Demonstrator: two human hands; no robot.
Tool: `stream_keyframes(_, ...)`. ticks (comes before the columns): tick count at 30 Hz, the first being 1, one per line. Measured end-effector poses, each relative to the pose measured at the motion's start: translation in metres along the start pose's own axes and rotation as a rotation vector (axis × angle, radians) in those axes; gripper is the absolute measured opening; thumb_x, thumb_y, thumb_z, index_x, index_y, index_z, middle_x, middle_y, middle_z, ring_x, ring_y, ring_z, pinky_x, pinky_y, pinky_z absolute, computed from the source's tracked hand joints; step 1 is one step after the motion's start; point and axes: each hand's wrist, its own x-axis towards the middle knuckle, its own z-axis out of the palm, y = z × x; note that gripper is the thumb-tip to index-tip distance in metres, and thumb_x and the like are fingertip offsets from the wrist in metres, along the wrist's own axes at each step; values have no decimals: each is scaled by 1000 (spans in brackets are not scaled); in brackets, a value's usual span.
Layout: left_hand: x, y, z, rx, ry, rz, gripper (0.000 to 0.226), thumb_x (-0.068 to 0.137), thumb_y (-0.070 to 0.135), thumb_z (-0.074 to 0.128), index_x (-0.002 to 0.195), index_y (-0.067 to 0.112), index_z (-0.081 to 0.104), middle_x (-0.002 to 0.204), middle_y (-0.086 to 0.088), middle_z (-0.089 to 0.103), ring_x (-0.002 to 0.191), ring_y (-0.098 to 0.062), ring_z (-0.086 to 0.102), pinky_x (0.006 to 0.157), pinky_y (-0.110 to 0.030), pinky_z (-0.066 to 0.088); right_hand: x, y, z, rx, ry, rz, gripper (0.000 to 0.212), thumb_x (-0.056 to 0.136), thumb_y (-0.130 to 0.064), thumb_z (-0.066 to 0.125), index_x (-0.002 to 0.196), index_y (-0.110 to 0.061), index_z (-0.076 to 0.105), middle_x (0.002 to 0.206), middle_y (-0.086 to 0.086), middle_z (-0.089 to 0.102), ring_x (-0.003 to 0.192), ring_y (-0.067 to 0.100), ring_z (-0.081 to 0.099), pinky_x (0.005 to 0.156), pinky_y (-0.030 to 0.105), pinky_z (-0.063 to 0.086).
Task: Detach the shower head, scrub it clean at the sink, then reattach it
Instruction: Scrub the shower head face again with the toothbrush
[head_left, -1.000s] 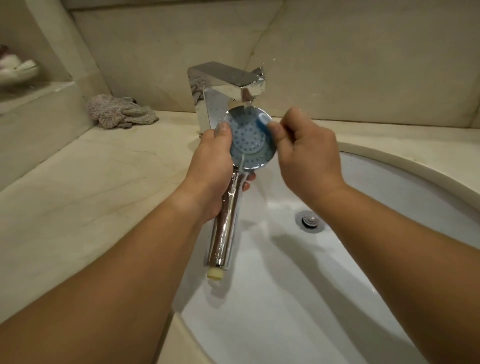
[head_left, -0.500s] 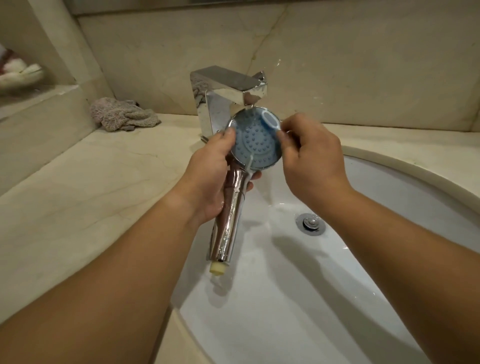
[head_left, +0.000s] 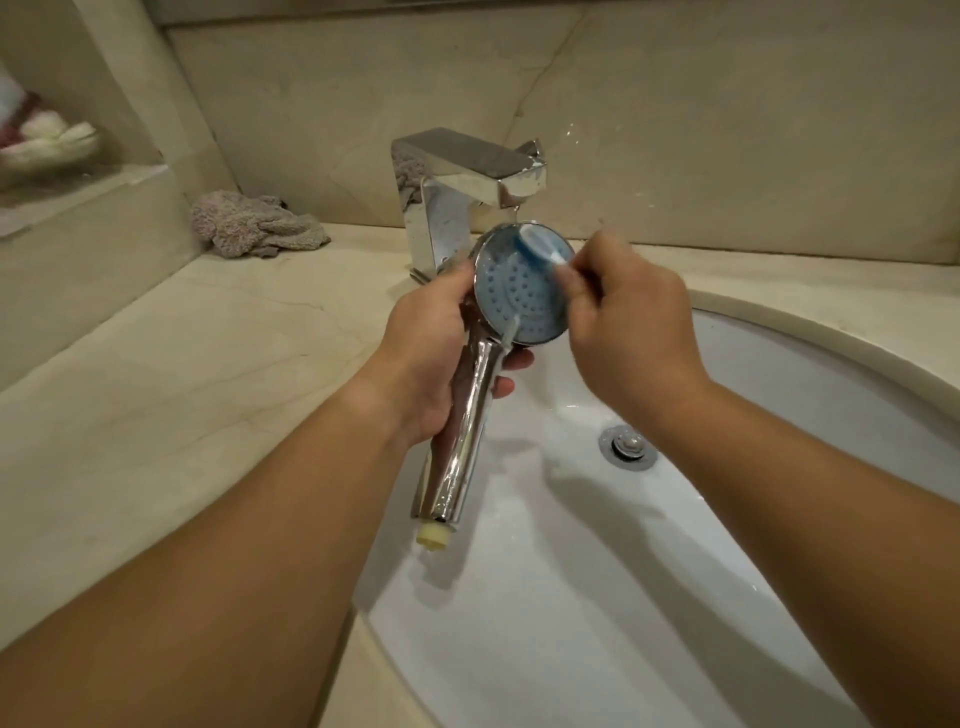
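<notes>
The left hand (head_left: 431, 358) grips the shower head (head_left: 522, 291) by its handle, just under the tap (head_left: 467, 171); the right hand (head_left: 628, 327) pinches a toothbrush (head_left: 540, 244), whose bristles have slid to the face's upper rim; scrubbing looks midway, reattaching remains.

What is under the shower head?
The white sink is under the shower head, with its drain off to one side. The left hand and the handle cover some of the sink, so that bit is hidden.
</notes>
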Motion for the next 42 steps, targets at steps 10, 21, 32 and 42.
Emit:
stream_keyframes(10,-3,3,4,1,4,16,49,107,51,35,122,16,67,101,-10,78,90,-34,75,64,-35,51,-8,-6,3,-11,-76,-154,17,98,-26,53,83,-19,50,73,-3,54,65,20,51,54,33,45)
stream_keyframes(21,-3,5,2,-79,8,0,50,107,50,36,115,14,70,90,-11,78,82,-33,73,61,-35,50,-3,7,1,-66,-19,-242,17,96,-22,55,82,-12,53,71,0,54,60,24,48,51,32,37)
stream_keyframes(32,-2,4,1,-52,23,-15,54,107,52,33,116,14,70,95,-14,79,83,-32,73,64,-35,50,-2,10,1,-99,-93,-351,9,90,-17,56,82,-12,55,69,0,56,58,26,48,49,35,44)
stream_keyframes(42,-2,4,1,-58,52,18,53,108,49,33,115,12,70,85,-13,78,74,-31,70,57,-33,50,-4,14,2,-53,6,-212,15,95,-22,55,82,-14,53,68,-3,51,59,23,45,50,30,34)
